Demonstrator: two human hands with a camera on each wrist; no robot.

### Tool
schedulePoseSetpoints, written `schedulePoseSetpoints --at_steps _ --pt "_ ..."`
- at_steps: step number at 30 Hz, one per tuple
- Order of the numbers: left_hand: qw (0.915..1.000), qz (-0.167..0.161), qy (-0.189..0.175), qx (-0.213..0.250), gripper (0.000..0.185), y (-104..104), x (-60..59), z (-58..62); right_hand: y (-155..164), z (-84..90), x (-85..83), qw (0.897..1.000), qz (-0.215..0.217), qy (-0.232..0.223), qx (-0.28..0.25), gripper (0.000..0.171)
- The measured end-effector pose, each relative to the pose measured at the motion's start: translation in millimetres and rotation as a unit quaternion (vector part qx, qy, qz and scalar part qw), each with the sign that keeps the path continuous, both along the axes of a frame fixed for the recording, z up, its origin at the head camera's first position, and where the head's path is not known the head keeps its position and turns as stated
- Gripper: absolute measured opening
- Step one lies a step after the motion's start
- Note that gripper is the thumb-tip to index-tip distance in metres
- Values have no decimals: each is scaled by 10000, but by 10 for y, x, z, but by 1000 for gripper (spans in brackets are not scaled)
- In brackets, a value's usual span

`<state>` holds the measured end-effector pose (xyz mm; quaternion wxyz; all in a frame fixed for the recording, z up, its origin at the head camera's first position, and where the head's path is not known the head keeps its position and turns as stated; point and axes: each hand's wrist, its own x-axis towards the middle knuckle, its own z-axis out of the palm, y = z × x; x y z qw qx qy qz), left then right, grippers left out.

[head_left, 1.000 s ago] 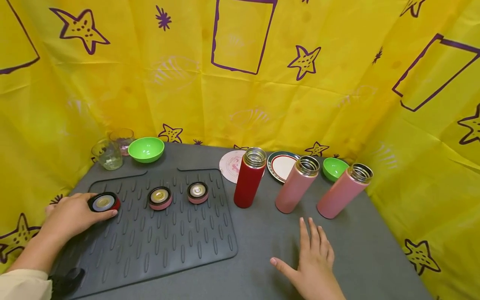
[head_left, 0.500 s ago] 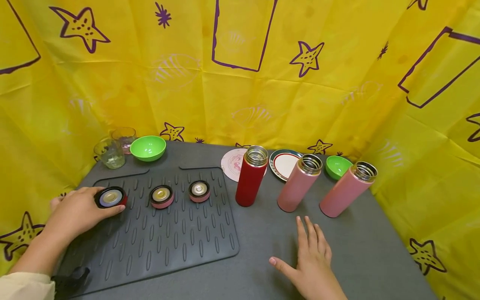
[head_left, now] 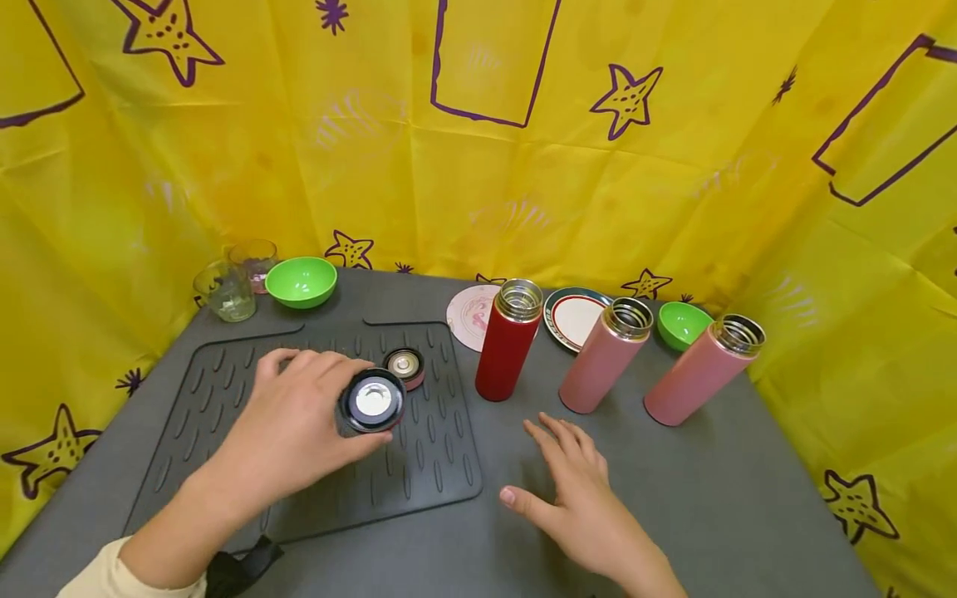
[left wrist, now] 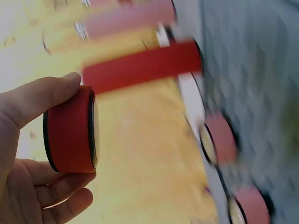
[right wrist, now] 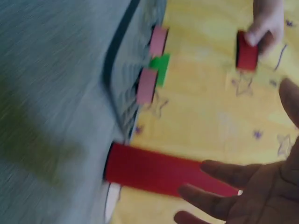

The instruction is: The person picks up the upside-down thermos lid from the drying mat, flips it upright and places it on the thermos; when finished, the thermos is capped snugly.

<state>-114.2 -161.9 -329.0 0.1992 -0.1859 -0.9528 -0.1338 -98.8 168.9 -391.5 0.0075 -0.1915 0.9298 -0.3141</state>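
My left hand (head_left: 357,409) grips a red flask lid (head_left: 374,399) by its rim and holds it above the ribbed mat (head_left: 314,498), inner side facing up. In the left wrist view the thumb and fingers clasp the same red lid (left wrist: 70,129). The open red flask (head_left: 508,342) stands upright just right of the mat. My right hand (head_left: 553,469) is open, fingers spread, low over the table in front of that flask. One pink lid (head_left: 404,365) lies on the mat beyond the red lid. Two open pink flasks (head_left: 606,359) (head_left: 701,371) stand further right.
Two glasses (head_left: 226,291) and a green bowl (head_left: 301,281) stand at the back left. Two plates (head_left: 469,316) (head_left: 576,318) and a second green bowl (head_left: 682,324) sit behind the flasks. A yellow star-printed curtain (head_left: 478,166) encloses the grey table (head_left: 748,515).
My left hand has lifted the red lid off the mat's left end and carried it right, toward the red flask. My right hand has shifted slightly left.
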Motion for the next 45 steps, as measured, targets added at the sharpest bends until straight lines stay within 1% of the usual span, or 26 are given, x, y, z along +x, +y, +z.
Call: schedulePoseSetpoints --at_steps 2,4,8,10,12,14,20,21,23,25,26,27,28,29,30,31,32,35,36,37,39,40,42,43,45 --pt "9995 -300 68 -6 73 191 13 37 -85 81 -37 9990 140 -261 -341 71" --pt "9983 -559 130 -27 74 369 17 46 -169 158 -77 9960 240 -506 -702 59" --pt "9943 -1044 195 -18 68 668 21 38 -307 272 -164 9837 421 -1015 -1424 33" --pt "9919 -1253 203 32 64 775 25 33 -353 312 -199 9767 443 -1232 -1703 25" --pt "9902 -1372 236 88 62 847 25 30 -375 341 -216 9713 412 -1377 -1894 22" --pt "9892 -1435 269 140 62 889 21 30 -380 362 -219 9692 380 -1398 -1991 22" --pt "9881 -1480 323 251 67 918 14 27 -373 383 -223 9678 316 -1271 -2151 22" --pt "9882 -1475 274 301 73 918 16 27 -371 382 -225 9667 298 -1226 -2228 21" --pt "9881 -1462 87 475 89 917 26 32 -370 381 -226 9691 191 -973 -2260 18" --pt "9858 -1443 -272 812 105 909 50 39 -363 377 -218 9731 108 -507 -2246 17" --pt "9830 -1419 -516 1046 110 904 66 44 -358 373 -212 9748 114 -198 -2220 18" --pt "9779 -1396 -782 1345 112 895 84 50 -353 369 -205 9758 151 173 -2173 21" --pt "9714 -1359 -1041 1646 112 887 103 55 -349 366 -199 9763 191 598 -2072 25" --pt "9631 -1324 -1294 1952 109 875 121 58 -347 365 -194 9739 279 1020 -2007 28" --pt "9535 -1281 -1531 2256 104 863 137 62 -346 363 -193 9688 398 1477 -1953 32" --pt "9430 -1249 -1750 2539 98 853 147 65 -347 366 -196 9613 507 1928 -1903 33" --pt "9320 -1231 -1942 2802 92 842 154 68 -351 370 -202 9515 602 2385 -1846 34" --pt "9017 -1299 -2383 3367 79 813 154 64 -372 388 -232 9157 849 3522 -1742 29" --pt "8931 -1332 -2491 3500 76 806 152 60 -380 393 -243 9028 933 3831 -1718 26" --pt "8865 -1369 -2574 3593 74 801 149 55 -389 397 -250 8914 999 4084 -1690 24" --pt "8812 -1388 -2641 3667 73 797 150 44 -408 399 -264 8702 1139 4500 -1654 19" --pt "8813 -1365 -2643 3673 73 799 154 40 -417 398 -268 8609 1193 4663 -1646 19" --pt "8885 -1328 -2506 3608 74 810 158 23 -431 394 -278 8454 1266 4921 -1645 18" --pt "8920 -1367 -2385 3589 73 818 161 12 -437 391 -284 8381 1292 5032 -1664 18" --pt "8959 -1481 -2109 3619 70 835 169 -21 -444 382 -294 8260 1333 5200 -1717 21"
